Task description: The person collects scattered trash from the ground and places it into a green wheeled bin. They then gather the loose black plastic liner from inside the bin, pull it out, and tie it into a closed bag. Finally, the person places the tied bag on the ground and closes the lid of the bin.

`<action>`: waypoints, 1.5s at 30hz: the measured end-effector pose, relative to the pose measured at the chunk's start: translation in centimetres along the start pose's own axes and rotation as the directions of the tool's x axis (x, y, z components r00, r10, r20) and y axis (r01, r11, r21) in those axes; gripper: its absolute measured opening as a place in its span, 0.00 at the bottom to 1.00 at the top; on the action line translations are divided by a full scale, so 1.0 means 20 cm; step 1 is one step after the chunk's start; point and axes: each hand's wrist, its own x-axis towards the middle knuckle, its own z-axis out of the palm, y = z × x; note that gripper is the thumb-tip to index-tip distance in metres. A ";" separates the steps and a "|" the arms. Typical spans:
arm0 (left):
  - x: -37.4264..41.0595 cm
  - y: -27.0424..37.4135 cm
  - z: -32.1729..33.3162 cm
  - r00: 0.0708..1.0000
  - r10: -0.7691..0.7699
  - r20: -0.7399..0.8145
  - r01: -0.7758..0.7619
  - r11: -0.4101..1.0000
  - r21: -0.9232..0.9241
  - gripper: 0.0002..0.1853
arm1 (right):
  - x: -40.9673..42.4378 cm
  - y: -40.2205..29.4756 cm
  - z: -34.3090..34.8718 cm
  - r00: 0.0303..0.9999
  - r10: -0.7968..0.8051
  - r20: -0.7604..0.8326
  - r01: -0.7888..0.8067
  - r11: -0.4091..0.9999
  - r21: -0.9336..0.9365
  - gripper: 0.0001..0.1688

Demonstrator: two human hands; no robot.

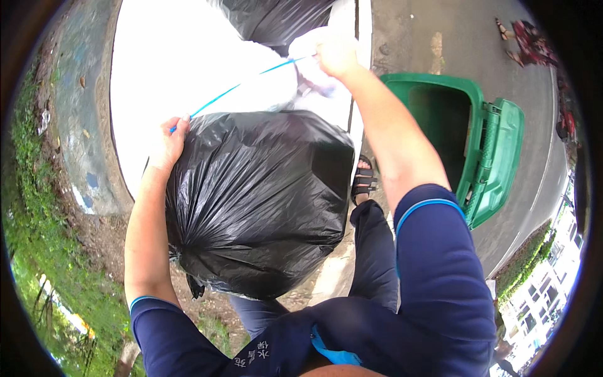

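Note:
A thin blue cord (215, 99) stretches taut between my two hands. Pinched in the fingers of my left hand (168, 141) is its lower end, with a short tail sticking out. My right hand (337, 56), partly washed out by glare, grips the other end higher up. Under the cord lies a whitish bag (271, 80), so bright that its outline is partly lost. A large, full black plastic garbage bag (264, 188), gathered at its lower left, bulges between my forearms. Beyond the whitish bag sits another black plastic bag (282, 19).
A green wheeled bin (428, 77) stands at the right with its lid (501, 165) swung back. The bags lie on a glaring white surface (155, 61). A low, weathered ledge (85, 94) and plants border the left. A person's sandalled feet (511, 45) show on the road.

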 end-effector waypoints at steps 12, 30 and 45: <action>0.09 0.72 0.26 0.915 0.393 0.091 -0.250 0.730 -0.636 0.10 | -0.44 -0.34 -0.57 0.993 -0.118 0.002 0.101 0.856 0.507 0.08; -0.02 0.59 0.14 0.829 0.538 -0.155 -0.559 0.788 -0.258 0.10 | -0.11 -0.70 -0.54 0.984 -0.137 0.118 0.048 0.828 0.559 0.10; 0.03 0.63 0.14 0.917 0.198 0.346 0.140 0.653 -0.744 0.08 | -0.21 -0.64 -0.55 0.939 -0.231 -0.255 0.310 0.888 0.339 0.09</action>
